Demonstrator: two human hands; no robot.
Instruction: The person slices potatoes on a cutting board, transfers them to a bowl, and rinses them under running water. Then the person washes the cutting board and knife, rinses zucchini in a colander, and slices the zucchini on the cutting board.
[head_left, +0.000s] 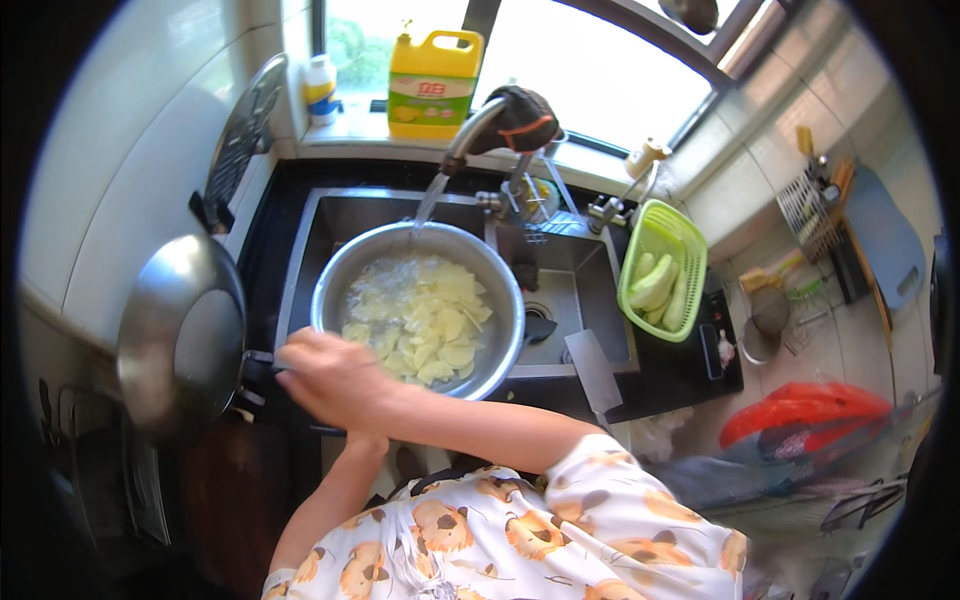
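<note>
A wide metal basin (512, 300) in the left sink bowl holds thin pale slices (442, 330) in water. Water runs into it from the faucet (480, 127). My right hand (326, 375), blurred, is over the basin's lower left rim, close to the handle of a wok (180, 337); whether it holds anything is unclear. My left wrist (367, 444) comes up beneath it, and the right hand and forearm hide most of my left hand. On the right, a cleaver (594, 371) rests across the sink's front edge. A green plastic basket (697, 300) holds pale green peeled pieces.
The right sink bowl (592, 277) has a drain and a dark object in it. A yellow detergent jug (435, 90) and a white bottle (321, 90) stand on the windowsill. A phone (709, 351) lies at the counter's right. A blue cutting board (885, 225) leans at far right.
</note>
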